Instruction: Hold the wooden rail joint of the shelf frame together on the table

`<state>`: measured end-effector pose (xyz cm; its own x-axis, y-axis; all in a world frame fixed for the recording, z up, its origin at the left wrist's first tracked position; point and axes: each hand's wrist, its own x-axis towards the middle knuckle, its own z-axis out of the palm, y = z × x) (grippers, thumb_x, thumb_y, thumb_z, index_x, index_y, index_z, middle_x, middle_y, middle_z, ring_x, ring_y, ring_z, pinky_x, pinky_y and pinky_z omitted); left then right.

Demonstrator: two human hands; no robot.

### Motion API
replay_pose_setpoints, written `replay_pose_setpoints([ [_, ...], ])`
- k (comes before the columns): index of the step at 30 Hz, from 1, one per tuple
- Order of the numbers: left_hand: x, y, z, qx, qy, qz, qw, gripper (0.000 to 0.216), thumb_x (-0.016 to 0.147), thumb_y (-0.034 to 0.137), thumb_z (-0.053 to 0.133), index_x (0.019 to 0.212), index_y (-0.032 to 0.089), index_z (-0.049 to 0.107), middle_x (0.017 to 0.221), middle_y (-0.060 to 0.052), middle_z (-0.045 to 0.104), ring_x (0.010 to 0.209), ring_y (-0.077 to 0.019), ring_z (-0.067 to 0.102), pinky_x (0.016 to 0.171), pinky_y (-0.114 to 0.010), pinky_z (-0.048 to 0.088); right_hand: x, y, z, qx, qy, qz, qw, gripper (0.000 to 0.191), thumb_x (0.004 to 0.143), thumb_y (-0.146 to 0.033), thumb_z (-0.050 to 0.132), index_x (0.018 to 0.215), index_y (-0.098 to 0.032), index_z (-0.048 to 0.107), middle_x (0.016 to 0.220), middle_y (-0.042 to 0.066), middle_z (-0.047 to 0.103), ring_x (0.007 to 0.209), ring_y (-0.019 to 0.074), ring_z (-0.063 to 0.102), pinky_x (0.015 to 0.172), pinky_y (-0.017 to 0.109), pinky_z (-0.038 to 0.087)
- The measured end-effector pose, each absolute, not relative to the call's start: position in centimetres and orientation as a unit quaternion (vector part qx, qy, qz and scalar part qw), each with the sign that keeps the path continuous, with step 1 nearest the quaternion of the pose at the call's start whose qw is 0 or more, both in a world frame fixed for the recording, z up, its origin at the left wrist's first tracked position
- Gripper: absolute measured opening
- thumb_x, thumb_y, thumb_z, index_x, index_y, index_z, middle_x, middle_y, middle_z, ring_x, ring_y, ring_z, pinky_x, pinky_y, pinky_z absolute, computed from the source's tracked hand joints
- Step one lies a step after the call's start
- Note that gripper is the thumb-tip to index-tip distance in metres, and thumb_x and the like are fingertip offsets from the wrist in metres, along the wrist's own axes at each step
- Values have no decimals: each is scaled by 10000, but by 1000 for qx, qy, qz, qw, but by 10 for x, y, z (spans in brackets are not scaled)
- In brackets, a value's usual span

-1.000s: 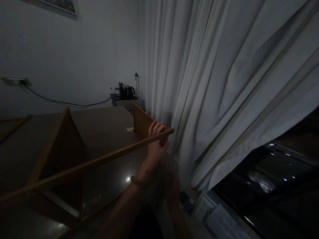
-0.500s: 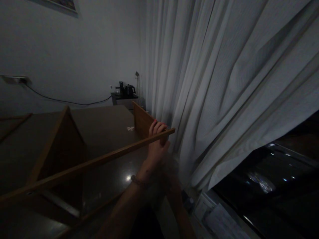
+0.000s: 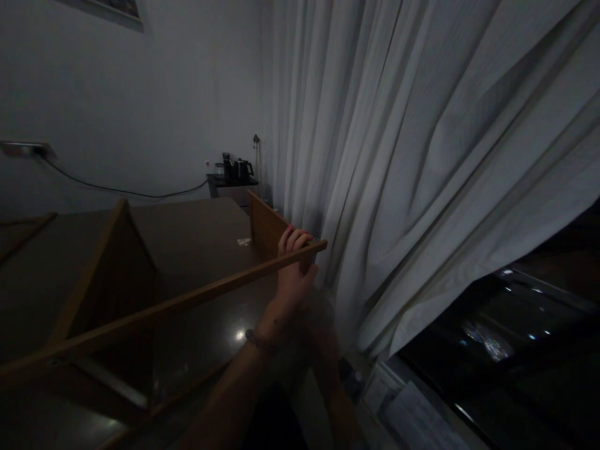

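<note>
My left hand [image 3: 291, 278], with a bracelet on its wrist, is wrapped round the corner where a long wooden rail [image 3: 210, 292] meets an upright wooden panel [image 3: 266, 220]. Its fingers reach over the top edge and its thumb lies on the near side. Lower down and to the right, my right hand [image 3: 323, 344] is dark and smeared by motion, so its fingers and anything in them do not show. The rail runs to the left and joins another upright wooden panel [image 3: 105, 269]. These parts stand on a large, shiny table [image 3: 197, 231].
Long white curtains [image 3: 375, 187] hang close on the right. A black coffee maker [image 3: 229, 167] and kettle stand on a small cabinet [image 3: 237, 192] at the back. A cable [image 3: 140, 194] runs along the wall. Small white pieces [image 3: 244, 242] lie on the table. A dark window [image 3: 506, 331] is at right.
The view has shifted very slightly. My left hand stays on the corner of the wooden frame; my right hand remains blurred below it.
</note>
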<state>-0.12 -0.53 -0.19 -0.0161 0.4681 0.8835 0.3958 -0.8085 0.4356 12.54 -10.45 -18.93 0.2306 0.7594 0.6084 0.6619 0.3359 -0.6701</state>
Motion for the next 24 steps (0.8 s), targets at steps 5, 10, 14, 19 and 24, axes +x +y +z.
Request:
replay_pose_setpoints([
  [5,-1,-4,-2,702,296,647,35,546,734,134,525,1264,247,461,1343,-77,519,1452,-300,307,1200,-542,292,106,-106,-189,-617,-521,96,582,488,996,-554,484,913,-162,762,738,63,730,653,185,669,583,277,513],
  [10,-1,-3,-2,702,300,645,22,492,783,196,526,1266,261,452,1326,-80,534,1437,-311,332,1186,-563,305,95,-109,-182,-625,-485,142,596,538,995,-566,468,911,-120,756,694,58,730,571,176,659,513,248,491],
  [14,-3,-4,-1,709,316,630,20,484,780,199,527,1257,246,454,1326,-86,533,1445,-316,324,1186,-559,309,102,-109,-176,-612,-507,131,592,489,996,-550,477,987,-139,742,862,83,759,711,192,706,613,269,544],
  [19,-3,-3,-2,711,311,630,24,465,787,206,541,1242,255,462,1320,-79,543,1440,-309,328,1195,-543,304,117,-109,-176,-596,-559,70,573,353,1003,-460,546,1159,-163,659,1056,79,717,868,175,694,764,327,578],
  [24,-3,-3,-4,710,304,634,32,444,827,240,549,1262,252,463,1344,-79,531,1454,-311,304,1199,-541,300,137,-106,-179,-570,-628,0,530,288,990,-411,592,1180,-197,628,1190,73,646,974,181,653,852,380,577],
])
